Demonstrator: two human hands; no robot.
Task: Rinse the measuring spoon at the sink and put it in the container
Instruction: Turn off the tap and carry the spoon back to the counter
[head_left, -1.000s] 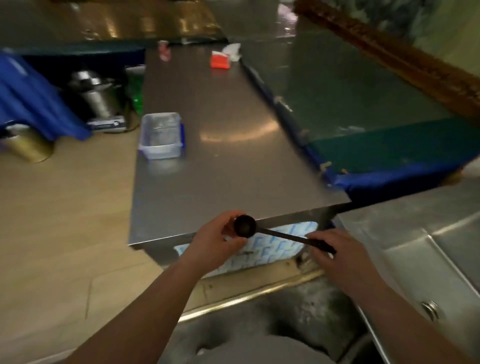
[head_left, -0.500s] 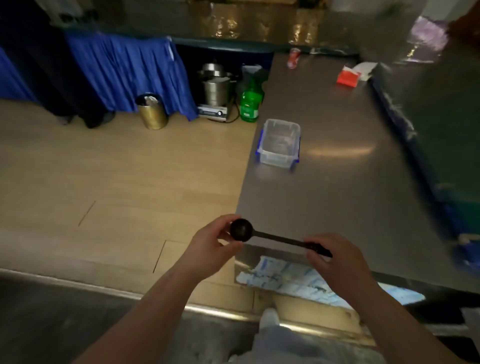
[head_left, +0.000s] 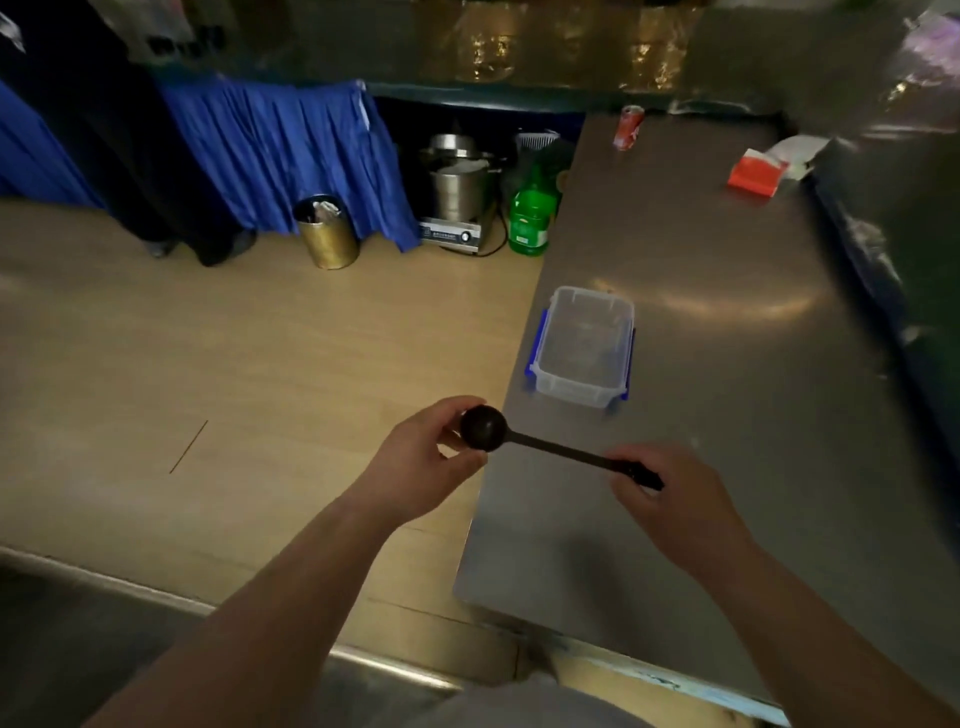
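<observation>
Dim light is falling on a wooden floor (head_left: 208, 364) to your left and a stainless steel counter (head_left: 727, 364) to your right, with blue skirting cloth (head_left: 291, 156) hanging at the back. Going left to right along that back edge, a gold bin (head_left: 327, 234), a steel pot on a cooker (head_left: 460, 192) and a green bottle (head_left: 530, 218) are standing on the floor, and a red can (head_left: 628, 127) and a red-and-white packet (head_left: 758, 174) are sitting on the counter's far end.

Your left hand (head_left: 426, 462) is curling its thumb and fingers closed around the round bowl of the black measuring spoon (head_left: 485, 428), hiding the bowl's left side. You are holding the spoon level in the air over the counter's left edge. Your right hand (head_left: 675, 499) is pinching the handle's end, fingers closed on it, with only the tip sticking out past your thumb.

Beyond the spoon and apart from it, the clear plastic container (head_left: 584, 384) with blue clips is sitting open near the counter's left edge. Blur is smearing the counter's right side.
</observation>
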